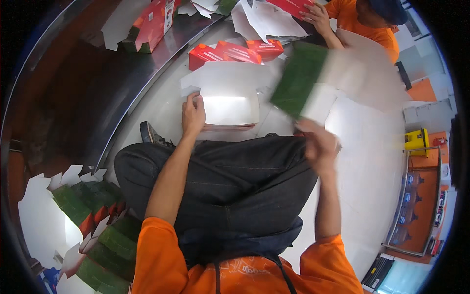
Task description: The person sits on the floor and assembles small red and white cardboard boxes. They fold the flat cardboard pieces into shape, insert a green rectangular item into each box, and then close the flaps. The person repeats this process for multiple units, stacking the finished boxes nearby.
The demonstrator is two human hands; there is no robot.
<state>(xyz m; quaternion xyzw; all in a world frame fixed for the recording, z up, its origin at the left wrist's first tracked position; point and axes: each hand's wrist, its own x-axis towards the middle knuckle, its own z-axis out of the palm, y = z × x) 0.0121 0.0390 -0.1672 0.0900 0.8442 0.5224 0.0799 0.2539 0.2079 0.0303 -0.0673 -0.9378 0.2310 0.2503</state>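
Observation:
Before my crossed legs sits a small stack of open boxes, the top white carton [230, 109] with its lid flap raised. My left hand [193, 115] pinches the carton's left edge, thumb over the rim. To the right, my right hand [319, 144] is smeared by motion, its fingers closed at the lower corner of a green-and-white carton [298, 81]. This carton is tilted in the air and blurred, so its far part is hard to make out.
Red boxes [235, 52] lie beyond the stack. A co-worker in orange [362, 24] holds a red carton at the far right. Green-lined open boxes [98, 210] stand at my left. A dark metal-edged counter [83, 93] runs along the left; water bottles [409, 206] sit on a rack at right.

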